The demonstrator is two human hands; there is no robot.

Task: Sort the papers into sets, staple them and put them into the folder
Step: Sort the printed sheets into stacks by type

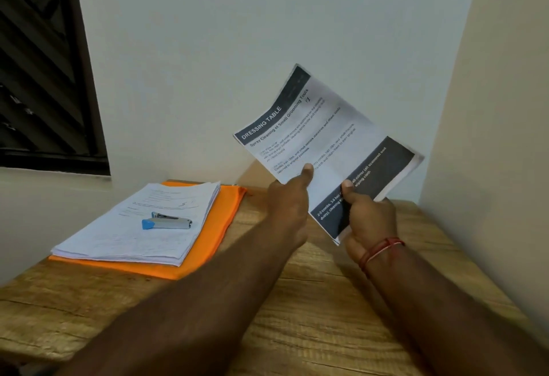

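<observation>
Above the right half of the counter [326, 301], I hold a thin set of printed sheets [323, 134] in the air, tilted, headed "DRESSING TABLE". My left grip [286, 206] pinches its lower edge, thumb on the front and fingers behind. My right grip [370, 218] pinches the lower corner on the dark band the same way.

The far edges look slightly fanned, so if I staple now the sheets may bind crooked, or a back page may miss the staple altogether. Held only along the bottom, the set could sag, or a sheet could slip out.

The stapler [166, 221] lies on the main stack of papers [118, 239], which rests on the orange folder [217, 227] well to my left. Grabbing it carelessly could skew that stack, and the folder is trapped beneath until I lift the pile.
</observation>
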